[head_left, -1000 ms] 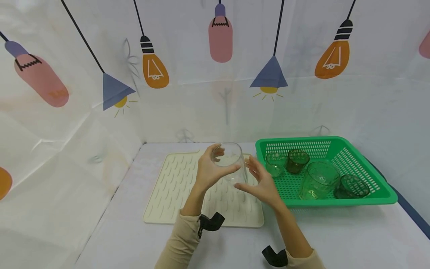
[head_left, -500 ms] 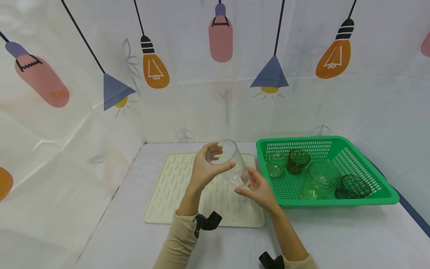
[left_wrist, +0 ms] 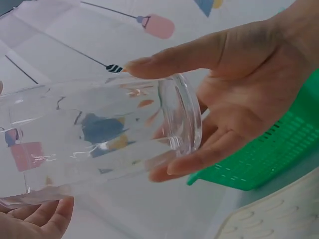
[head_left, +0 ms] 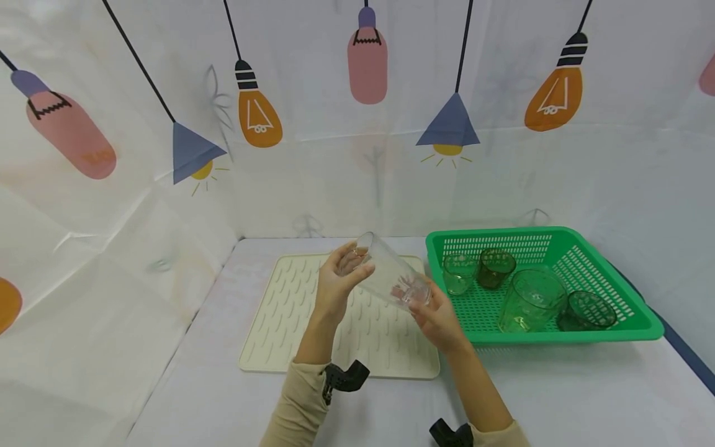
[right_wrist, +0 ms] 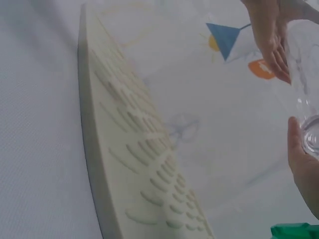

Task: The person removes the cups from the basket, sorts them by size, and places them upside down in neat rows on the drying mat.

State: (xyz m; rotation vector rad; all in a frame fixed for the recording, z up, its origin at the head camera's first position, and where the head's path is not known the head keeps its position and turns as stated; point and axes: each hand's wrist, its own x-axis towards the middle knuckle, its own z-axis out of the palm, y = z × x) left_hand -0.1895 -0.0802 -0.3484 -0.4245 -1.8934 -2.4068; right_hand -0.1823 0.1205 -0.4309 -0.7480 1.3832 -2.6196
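A clear drinking glass (head_left: 385, 270) is held tilted above the cream ridged mat (head_left: 290, 329), its mouth toward the upper left and its base toward the lower right. My left hand (head_left: 333, 282) grips it near the mouth, thumb on the near side. At the base end my right hand (head_left: 438, 320) holds it between thumb and fingers. In the left wrist view the thick base of the glass (left_wrist: 99, 134) sits between the right hand's thumb and fingers (left_wrist: 194, 159). Only part of the glass (right_wrist: 305, 84) shows at the edge of the right wrist view.
A green plastic basket (head_left: 625, 332) stands to the right of the mat, holding several glasses, among them a larger tumbler (head_left: 532, 301) and a dark small glass (head_left: 494, 268). Behind the white table (head_left: 190, 397) hangs a curtain printed with lamps (head_left: 335, 180).
The glass has tipped from nearly upright to a strong slant, its base swinging right and up. My right hand has closed onto the base end; the left hand has shifted slightly left.
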